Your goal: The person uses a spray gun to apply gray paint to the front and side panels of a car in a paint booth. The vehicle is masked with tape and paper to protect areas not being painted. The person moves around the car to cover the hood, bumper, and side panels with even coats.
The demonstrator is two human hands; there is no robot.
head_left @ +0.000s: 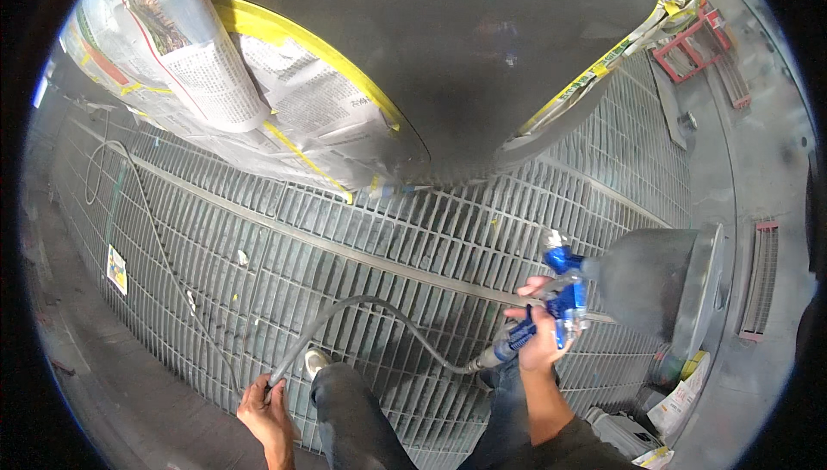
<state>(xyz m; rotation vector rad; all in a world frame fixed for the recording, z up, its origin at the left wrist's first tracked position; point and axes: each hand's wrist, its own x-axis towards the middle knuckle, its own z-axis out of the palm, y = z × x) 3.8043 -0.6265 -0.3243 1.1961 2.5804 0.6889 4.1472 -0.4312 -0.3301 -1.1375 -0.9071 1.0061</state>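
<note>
My right hand [544, 332] is wrapped around the handle of a blue spray gun [564, 293], with a couple of fingers reaching past the trigger. A large grey cup [650, 276] appears joined to the gun's side and lies tilted over to the right. From the bottom of the handle a grey air hose [370, 300] loops leftward in front of my legs. Low on the left, my left hand [265, 417] is closed around that hose. Ahead stands a dark grey vehicle body panel [448, 56], apart from the gun.
Newspaper [319, 99] and yellow masking tape [284, 29] cover the panel's left side. Metal floor grating [388, 250] lies underfoot, with more hose [159, 220] trailing across it at left. Red-framed racks [689, 48] stand far right; a grey container [624, 431] sits at lower right.
</note>
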